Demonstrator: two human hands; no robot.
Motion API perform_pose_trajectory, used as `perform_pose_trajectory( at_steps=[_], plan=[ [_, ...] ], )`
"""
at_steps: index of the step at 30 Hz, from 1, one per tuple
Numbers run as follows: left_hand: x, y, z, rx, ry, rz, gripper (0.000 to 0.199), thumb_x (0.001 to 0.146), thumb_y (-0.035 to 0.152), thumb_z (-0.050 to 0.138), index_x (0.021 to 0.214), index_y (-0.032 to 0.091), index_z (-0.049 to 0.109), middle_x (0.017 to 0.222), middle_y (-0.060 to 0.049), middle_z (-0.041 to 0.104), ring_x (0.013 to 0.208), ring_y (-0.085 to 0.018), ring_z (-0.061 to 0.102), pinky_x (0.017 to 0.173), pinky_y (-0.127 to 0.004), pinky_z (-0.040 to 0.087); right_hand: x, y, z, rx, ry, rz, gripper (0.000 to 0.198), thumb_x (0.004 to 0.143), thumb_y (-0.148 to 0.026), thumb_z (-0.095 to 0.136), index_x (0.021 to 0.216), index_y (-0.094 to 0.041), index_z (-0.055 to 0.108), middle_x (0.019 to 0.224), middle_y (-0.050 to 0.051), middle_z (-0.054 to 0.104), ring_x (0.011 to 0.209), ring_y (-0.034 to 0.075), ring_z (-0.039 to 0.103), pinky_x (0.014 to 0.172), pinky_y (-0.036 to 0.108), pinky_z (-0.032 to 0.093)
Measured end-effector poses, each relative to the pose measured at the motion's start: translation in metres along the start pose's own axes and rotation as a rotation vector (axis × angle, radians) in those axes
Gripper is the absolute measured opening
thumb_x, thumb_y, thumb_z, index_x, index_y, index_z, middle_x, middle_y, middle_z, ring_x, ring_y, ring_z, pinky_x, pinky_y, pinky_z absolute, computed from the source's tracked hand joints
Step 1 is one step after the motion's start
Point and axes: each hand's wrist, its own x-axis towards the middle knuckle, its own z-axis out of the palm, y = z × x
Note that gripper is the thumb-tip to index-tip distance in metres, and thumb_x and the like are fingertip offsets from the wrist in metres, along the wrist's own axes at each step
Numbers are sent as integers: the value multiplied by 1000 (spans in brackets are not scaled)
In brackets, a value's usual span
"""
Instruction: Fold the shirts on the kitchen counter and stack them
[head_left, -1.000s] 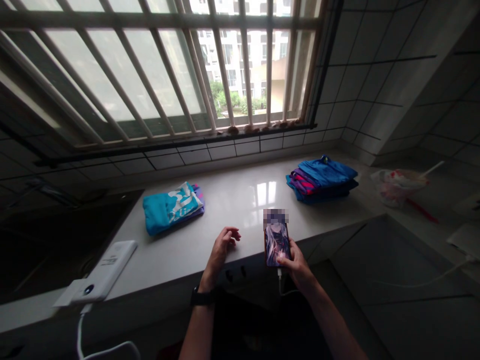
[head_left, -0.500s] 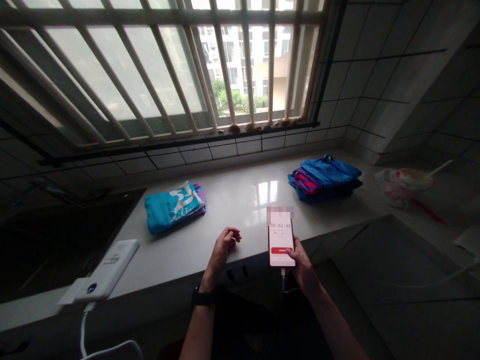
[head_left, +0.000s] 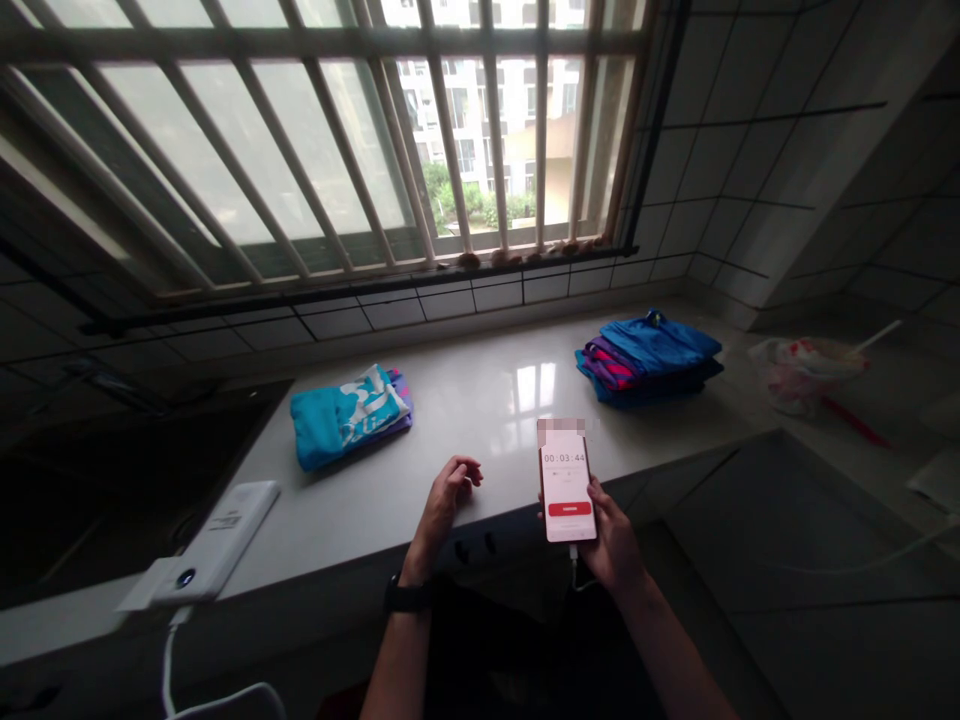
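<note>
My right hand (head_left: 615, 530) is closed around a smartphone (head_left: 568, 488) near the counter's front edge, its lit screen facing me. A timer shows above a red button, and a white cable is plugged into the phone's lower end. My left hand (head_left: 450, 492) rests at the counter edge with loosely curled, slightly parted fingers and nothing in them. A black band circles that wrist. Beyond it, to the left, lies a folded turquoise cloth (head_left: 322, 425) with white lettering, over a purple one. Farther right sits a stack of folded blue fabric (head_left: 660, 345) with purple and pink parts.
A white power bank (head_left: 232, 530) with a cable lies at the left, beside a dark sink (head_left: 90, 480). At the right a crumpled plastic bag (head_left: 810, 370) stands on the counter (head_left: 480, 400). A barred window (head_left: 487, 130) rises behind.
My right hand and the phone have shifted slightly down and right. The thumb has come off the red button to the phone's side. The timer reading is higher; my left hand stays put.
</note>
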Motion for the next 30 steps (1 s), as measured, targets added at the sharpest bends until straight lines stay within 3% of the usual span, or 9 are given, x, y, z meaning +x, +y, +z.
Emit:
perform_pose_trajectory(
  at_steps=[4, 8, 16, 24, 30],
  plan=[
    [0, 1, 0, 0, 3, -5, 31, 87, 49, 55, 91, 19, 64, 80, -1, 63, 73, -14, 56, 68, -26, 42, -3, -6, 6, 104, -94, 120, 52, 91, -47, 59, 136, -22, 56, 124, 12, 72, 110, 34, 70, 91, 56, 56],
    [0, 2, 1, 16, 11, 4, 30, 88, 48, 55, 90, 19, 64, 79, -1, 64, 73, -14, 56, 69, -26, 43, -3, -12, 7, 134, -188, 211, 60, 94, -56, 50, 142, -18, 53, 132, 17, 67, 121, 34, 64, 101, 58, 48],
    [2, -2, 0, -8, 5, 5, 31, 87, 49, 57, 90, 20, 65, 79, -1, 64, 73, -15, 57, 68, -26, 43, -1, -12, 0, 193, -151, 325, 51, 99, -49, 37, 131, -18, 61, 117, 14, 74, 102, 26, 72, 98, 55, 51],
    [1, -1, 0, 11, 17, 19, 32, 87, 50, 56, 89, 20, 65, 80, -2, 65, 74, -16, 58, 69, -27, 44, -2, -14, -7, 164, -159, 348, 48, 100, -47, 39, 123, -14, 66, 108, 14, 77, 91, 25, 74, 92, 50, 56],
    [2, -2, -2, 29, 14, -3, 32, 85, 51, 56, 89, 20, 64, 80, -2, 64, 75, -17, 58, 69, -27, 44, -18, -47, -19, 40, -126, 271, 57, 98, -55, 43, 136, -16, 57, 125, 18, 71, 109, 31, 70, 96, 56, 53]
  ],
)
